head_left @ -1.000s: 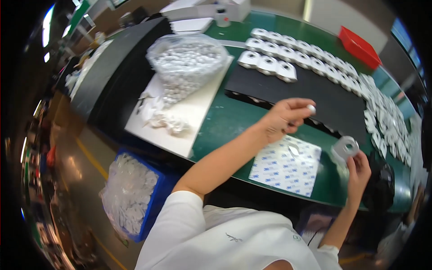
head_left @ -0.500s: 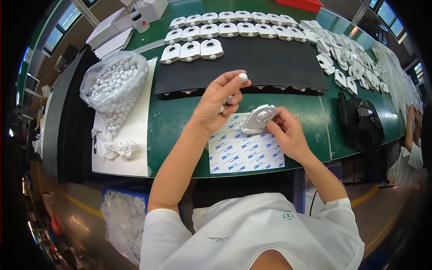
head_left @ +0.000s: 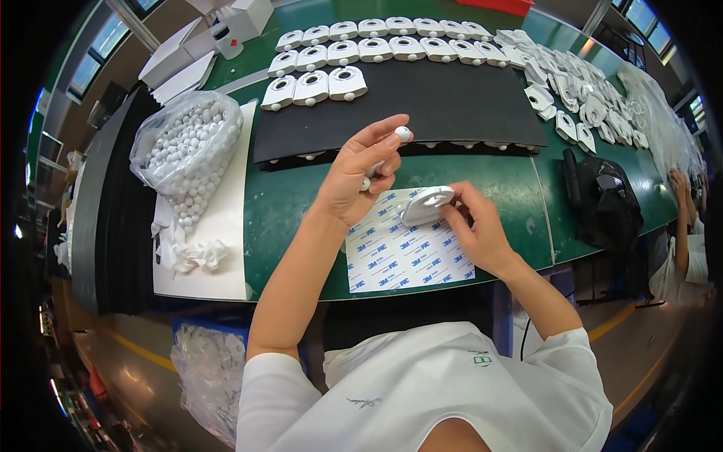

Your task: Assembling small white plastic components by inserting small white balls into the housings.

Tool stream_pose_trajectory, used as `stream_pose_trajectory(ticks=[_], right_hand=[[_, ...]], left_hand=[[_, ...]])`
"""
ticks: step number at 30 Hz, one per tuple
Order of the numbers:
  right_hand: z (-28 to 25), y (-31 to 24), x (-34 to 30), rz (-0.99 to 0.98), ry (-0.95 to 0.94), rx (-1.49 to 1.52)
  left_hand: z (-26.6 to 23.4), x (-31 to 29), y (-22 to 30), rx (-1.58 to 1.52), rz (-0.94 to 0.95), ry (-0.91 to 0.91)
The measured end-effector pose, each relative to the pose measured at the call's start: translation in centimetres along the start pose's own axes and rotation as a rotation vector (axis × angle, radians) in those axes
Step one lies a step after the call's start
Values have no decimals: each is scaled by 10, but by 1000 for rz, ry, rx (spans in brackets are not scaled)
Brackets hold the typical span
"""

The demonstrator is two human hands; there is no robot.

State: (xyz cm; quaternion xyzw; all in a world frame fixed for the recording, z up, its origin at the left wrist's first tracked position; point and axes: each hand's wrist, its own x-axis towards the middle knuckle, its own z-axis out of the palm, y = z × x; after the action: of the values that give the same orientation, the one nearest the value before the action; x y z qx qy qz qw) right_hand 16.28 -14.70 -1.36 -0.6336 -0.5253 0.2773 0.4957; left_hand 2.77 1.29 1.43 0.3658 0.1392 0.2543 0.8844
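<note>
My left hand [head_left: 361, 166] is raised over the table, pinching a small white ball [head_left: 404, 134] between thumb and forefinger. More white balls [head_left: 366, 183] are tucked in its curled fingers. To the right, my right hand [head_left: 474, 226] grips a white plastic housing [head_left: 427, 206] with a round opening by its edge. The housing is tilted above a white sheet printed in blue [head_left: 410, 260], which lies near the table's front edge. Beyond my hands, rows of similar white housings [head_left: 346, 84] with small balls at their front edges stand on a black board [head_left: 452, 98].
At left, a clear bag of white balls [head_left: 192, 135] rests on a white board [head_left: 226, 264] beside crumpled tissue [head_left: 199, 254]. Loose white parts [head_left: 595, 105] are heaped at far right, near a black object [head_left: 606, 200]. Another person's arm [head_left: 681, 207] shows at the right edge.
My right hand has turned the housing, so its opening now shows more edge-on. The ball in my left fingertips has rotated, showing a dark spot. The view has shifted slightly.
</note>
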Motion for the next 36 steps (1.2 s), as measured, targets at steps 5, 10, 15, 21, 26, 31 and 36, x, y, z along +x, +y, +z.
stream_pose_trajectory(ticks=[5,10,15,21,26,31,36], right_hand=[[6,0,-1,-294,-25,-245],[-3,-1,1,84,-103,311],[-17,1,6,279,-115,1034],[-31,-4,21,83,-165,943],[-51,-8,35,-416,-83,299],[-60,-24,44,-880,-55,-416],[-57,-21,53,-891,-59,-378]], left_hand=[[0,1,-2,43,3,-13],[4,-1,-2,55,-17,10],[7,-3,-3,82,-41,-14],[6,-5,-5,137,-32,-30],[2,-3,-6,119,-61,-23],[6,-4,-4,82,-57,13],[9,-3,-4,81,-52,23]])
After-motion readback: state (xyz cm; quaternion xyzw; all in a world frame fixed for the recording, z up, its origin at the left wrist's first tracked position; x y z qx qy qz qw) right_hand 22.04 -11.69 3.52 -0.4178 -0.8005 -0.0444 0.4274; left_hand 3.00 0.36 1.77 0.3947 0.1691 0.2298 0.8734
